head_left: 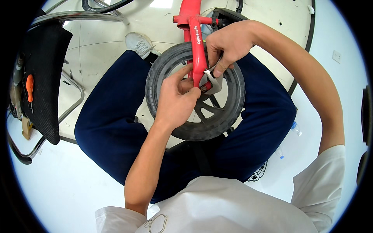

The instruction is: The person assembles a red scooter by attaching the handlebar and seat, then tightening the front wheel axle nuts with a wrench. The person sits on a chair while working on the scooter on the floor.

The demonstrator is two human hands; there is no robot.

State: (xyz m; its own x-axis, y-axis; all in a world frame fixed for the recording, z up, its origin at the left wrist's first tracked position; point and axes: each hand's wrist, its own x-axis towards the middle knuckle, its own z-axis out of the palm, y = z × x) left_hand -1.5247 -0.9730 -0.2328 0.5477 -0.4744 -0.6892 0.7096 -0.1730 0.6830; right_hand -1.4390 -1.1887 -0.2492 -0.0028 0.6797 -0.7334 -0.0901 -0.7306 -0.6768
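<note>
Pale floor (97, 54); left hand (176, 99), right hand (231, 42) at fork (199, 58)

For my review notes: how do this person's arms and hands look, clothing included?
The left hand and right hand are ungloved, with no watch at either wrist. The forearms are uncovered; plain, loose, whitish short sleeves cover the upper arms.

The person wears a white short-sleeved T-shirt (233, 206), its left sleeve (116, 222) at seven o'clock and right sleeve (324, 182) at four, with a thin, dark looping print (157, 224) between six and seven. Below are loose navy-blue trousers (110, 112); at eleven, a white lace-up sneaker (136, 43) and black sock (151, 58).
</note>
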